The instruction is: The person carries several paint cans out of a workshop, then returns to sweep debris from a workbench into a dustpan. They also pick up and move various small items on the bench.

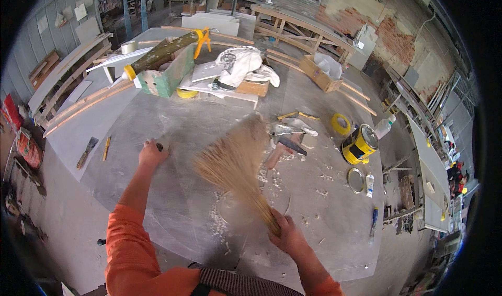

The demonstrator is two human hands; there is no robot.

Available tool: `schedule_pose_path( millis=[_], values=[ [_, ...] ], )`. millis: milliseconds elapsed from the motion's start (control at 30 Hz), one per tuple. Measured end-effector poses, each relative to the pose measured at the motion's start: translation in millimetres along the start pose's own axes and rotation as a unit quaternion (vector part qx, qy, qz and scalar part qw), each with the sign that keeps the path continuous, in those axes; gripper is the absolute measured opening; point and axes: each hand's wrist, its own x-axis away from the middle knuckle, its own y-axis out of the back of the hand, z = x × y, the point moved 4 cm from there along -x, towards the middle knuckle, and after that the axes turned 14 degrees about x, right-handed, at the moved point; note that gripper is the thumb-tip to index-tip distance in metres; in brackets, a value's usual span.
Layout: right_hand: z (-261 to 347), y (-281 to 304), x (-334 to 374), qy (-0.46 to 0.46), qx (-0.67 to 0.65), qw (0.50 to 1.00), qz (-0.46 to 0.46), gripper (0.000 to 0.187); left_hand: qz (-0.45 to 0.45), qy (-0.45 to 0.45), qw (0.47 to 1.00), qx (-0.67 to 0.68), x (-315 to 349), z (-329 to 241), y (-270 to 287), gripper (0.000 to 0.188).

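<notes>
While the right hand (286, 236) grips a straw broom (230, 162), the left hand (150, 154) is low over the grey tabletop (183, 119).

The right fingers are clamped around the broom's narrow near end, and its blurred bristles fan out across the middle of the table; the left fingers curl beside a small dark thing (159, 147), though whether they close on it I cannot tell. White scraps (322, 194) lie scattered right of the bristles, where a yellow-and-black can (358, 145) stands just beyond a round lid (356, 181) and near a yellow tape roll (334, 122).
</notes>
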Motion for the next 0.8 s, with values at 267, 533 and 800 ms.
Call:
schedule_pose_path(
  millis=[267, 533, 800],
  values=[
    [102, -52, -192, 0.192, 0.069, 0.979, -0.01, 0.057, -0.034, -0.028, 0.998, 0.04, 24, 68, 47, 0.08],
    [104, -34, -204, 0.151, 0.043, 0.988, -0.012, 0.061, -0.048, -0.044, 0.996, 0.057, 17, 94, 65, 0.074],
    [88, 22, -55, 0.003, 0.056, 0.998, 0.042, 0.061, -0.034, -0.115, 0.987, 0.103, -4, 78, 49, 0.07]
  ],
)
